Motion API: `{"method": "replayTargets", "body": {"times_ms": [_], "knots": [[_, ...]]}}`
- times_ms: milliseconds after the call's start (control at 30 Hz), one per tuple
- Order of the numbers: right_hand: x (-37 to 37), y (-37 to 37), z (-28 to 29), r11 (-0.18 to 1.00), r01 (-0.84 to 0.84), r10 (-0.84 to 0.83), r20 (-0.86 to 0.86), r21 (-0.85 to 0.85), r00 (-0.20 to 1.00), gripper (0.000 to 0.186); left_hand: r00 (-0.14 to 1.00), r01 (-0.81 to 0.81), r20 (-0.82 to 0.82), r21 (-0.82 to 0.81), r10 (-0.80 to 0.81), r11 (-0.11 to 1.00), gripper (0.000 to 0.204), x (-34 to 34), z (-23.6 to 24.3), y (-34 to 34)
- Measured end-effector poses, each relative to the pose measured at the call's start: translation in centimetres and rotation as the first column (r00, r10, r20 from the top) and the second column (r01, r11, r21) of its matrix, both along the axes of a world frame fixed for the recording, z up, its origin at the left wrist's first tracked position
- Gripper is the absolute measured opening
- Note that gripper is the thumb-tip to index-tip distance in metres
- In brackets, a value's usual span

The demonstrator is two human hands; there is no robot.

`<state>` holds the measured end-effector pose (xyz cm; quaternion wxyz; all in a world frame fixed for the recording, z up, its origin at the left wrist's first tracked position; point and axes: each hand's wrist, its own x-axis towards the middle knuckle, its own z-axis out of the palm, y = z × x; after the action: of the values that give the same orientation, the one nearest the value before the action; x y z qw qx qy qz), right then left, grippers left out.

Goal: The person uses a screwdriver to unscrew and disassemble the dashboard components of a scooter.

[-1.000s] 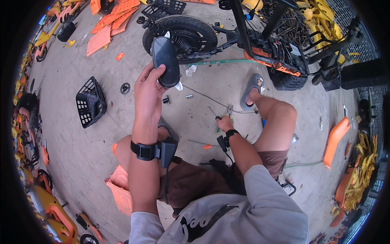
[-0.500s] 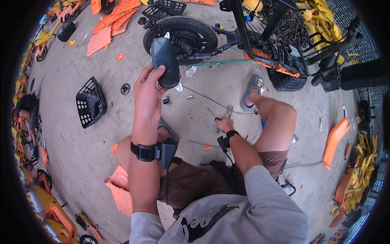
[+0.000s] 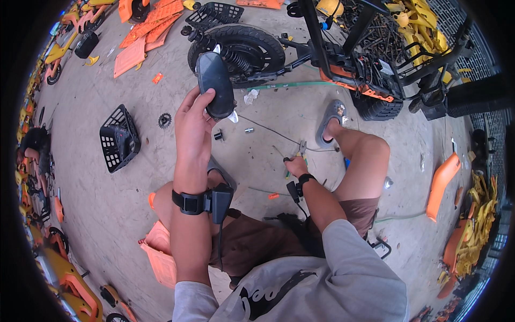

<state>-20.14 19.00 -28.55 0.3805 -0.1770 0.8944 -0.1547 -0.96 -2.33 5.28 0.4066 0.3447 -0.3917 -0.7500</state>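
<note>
My left hand [image 3: 194, 115] is closed around the lower end of a glossy dark oval part [image 3: 215, 80], held up with the thumb on its face. White tabs stick out at both ends of it; its exact kind I cannot make out. Low over the floor, my right hand [image 3: 295, 166] is closed on a screwdriver [image 3: 278, 152], its thin shaft pointing up and left and most of its handle hidden by the fingers. Right beside that hand are pliers [image 3: 303, 147] with yellow-green handles, partly covered; whether the fingers touch them I cannot tell.
A partly stripped scooter frame [image 3: 365, 80] with its wheel [image 3: 241, 51] lies ahead. A black basket [image 3: 119, 138] and a small sprocket [image 3: 164, 121] are on the left. An orange panel [image 3: 443, 185] lies right, an orange crate [image 3: 160, 252] beside my left leg. Another person [image 3: 35, 147] is far left.
The dark oval part and my left hand have shifted very slightly left and down in the picture, partly with the view. Both hands keep their hold.
</note>
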Motion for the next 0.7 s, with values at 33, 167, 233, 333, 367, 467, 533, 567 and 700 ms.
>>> {"method": "replayTargets", "body": {"times_ms": [33, 167, 233, 333, 367, 467, 533, 567, 700], "knots": [[0.3, -0.3, 0.9, 0.999, 0.011, -0.013, 0.052, 0.04, 0.999, 0.039, 1.0, 0.002, 0.006, 0.001, -0.002, 1.0, 0.034, 0.2, -0.2, -0.1], [0.0, 0.1, 1.1, 0.998, -0.052, 0.052, -0.013, 0.026, 0.999, 0.038, 1.0, 0.016, 0.002, -0.004, -0.016, 1.0, 0.033, 0.1, 0.1, -0.1], [-0.4, 0.4, 0.5, 0.999, -0.035, 0.032, -0.11, -0.022, 0.993, 0.037, 1.0, 0.01, -0.008, 0.004, -0.01, 1.0, 0.033, -0.3, 0.5, 0.2], [-0.4, -0.7, 1.6, 0.991, -0.012, 0.013, 0.012, -0.13, 1.0, 0.038, 0.999, -0.04, 0.006, 0.017, 0.04, 0.999, 0.032, 0.1, 0.5, 0.1], [-1.0, -0.9, 2.1, 0.978, -0.016, 0.017, 0.001, -0.209, 1.0, 0.036, 0.999, -0.035, 0.019, 0.025, 0.034, 0.999, 0.032, -0.2, 0.8, 0.3], [-1.5, -3.5, 4.6, 0.938, 0.047, -0.006, 0.12, -0.342, 0.993, 0.032, 1.0, -0.027, 0.004, -0.001, 0.027, 1.0, 0.035, -0.1, 0.6, -0.2], [-1.1, -5.2, 8.7, 0.907, 0.053, 0.026, 0.181, -0.418, 0.983, 0.032, 0.995, -0.096, -0.007, 0.0, 0.096, 0.995, 0.037, 0.2, 0.3, -0.3], [-1.0, -5.8, 11.1, 0.877, 0.074, 0.049, 0.242, -0.475, 0.969, 0.033, 0.988, -0.152, -0.016, 0.018, 0.152, 0.988, 0.039, 0.3, 0.3, -0.3], [-1.6, -5.9, 21.0, 0.767, 0.007, 0.188, 0.235, -0.642, 0.954, 0.033, 0.975, -0.217, -0.028, 0.051, 0.219, 0.975, 0.043, -0.3, 0.2, 0.0]]}}
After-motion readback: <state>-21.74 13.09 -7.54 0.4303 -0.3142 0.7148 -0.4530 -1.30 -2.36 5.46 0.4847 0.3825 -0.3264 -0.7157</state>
